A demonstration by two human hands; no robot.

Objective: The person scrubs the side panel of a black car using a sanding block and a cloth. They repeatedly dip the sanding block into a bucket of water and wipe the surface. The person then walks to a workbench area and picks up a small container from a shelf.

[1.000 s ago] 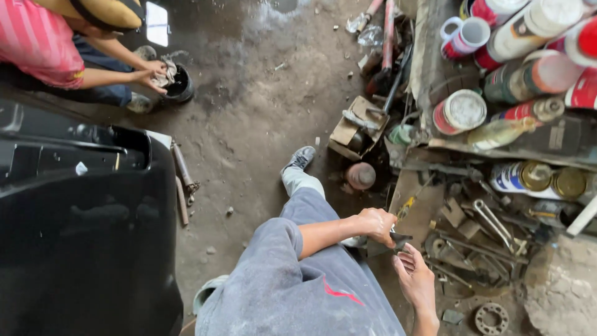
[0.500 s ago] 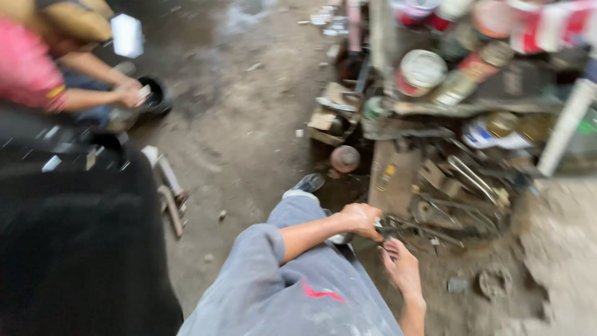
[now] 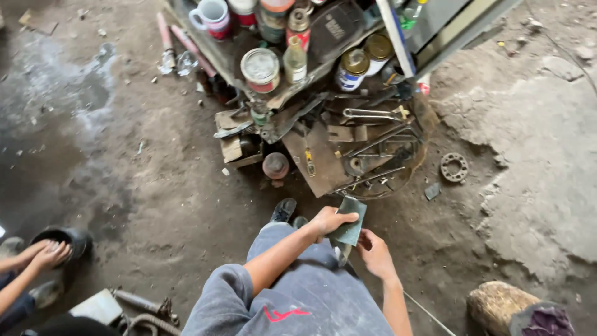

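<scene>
I sit on a dirt floor with my grey-trousered knee (image 3: 292, 298) in front of me. My left hand (image 3: 328, 222) pinches a grey-green abrasive sheet (image 3: 350, 225), folded over its fingers. Just below and to the right, my right hand (image 3: 375, 254) is curled around a small pale metal part (image 3: 340, 253), which pokes out under the sheet and is mostly hidden. The two hands are almost touching. My dark shoe (image 3: 283, 211) rests on the ground ahead of them.
A low rack (image 3: 227, 59) holds paint cans, a mug (image 3: 210, 14) and a bottle (image 3: 295, 60). Below it lie wrenches (image 3: 373, 115) and scrap in a rusty round tray (image 3: 425, 118). A bearing ring (image 3: 454, 167), a rock (image 3: 497, 305). Another person's hands (image 3: 46, 254) at a black bowl (image 3: 78, 238).
The view has swung right and down, away from the black vehicle panel. My left hand now holds the grey-green sheet up; both hands have come closer together over my knee.
</scene>
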